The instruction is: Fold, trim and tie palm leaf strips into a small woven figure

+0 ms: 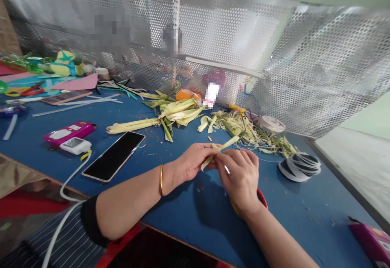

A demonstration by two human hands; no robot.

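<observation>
My left hand (195, 160) and my right hand (239, 174) meet above the blue table. A pale green strip of corn husk (230, 142) is pinched between them, one end pointing up to the right and another hanging below the fingers. Both hands are closed, with fingertips touching around the strip. Under my right hand, a round object with a red rim (262, 198) is mostly hidden. Beyond the hands lies a bundle of corn husks (179, 111). To its right is a heap of torn husk scraps (243, 127).
A black-screened phone (114, 156) and a magenta device (70, 133) with a white cable (65, 182) lie left. A spool of white line (299, 166) sits right. Perforated metal panels (225, 36) stand along the back. Scissors (27, 90) and coloured sheets (76, 82) lie far left.
</observation>
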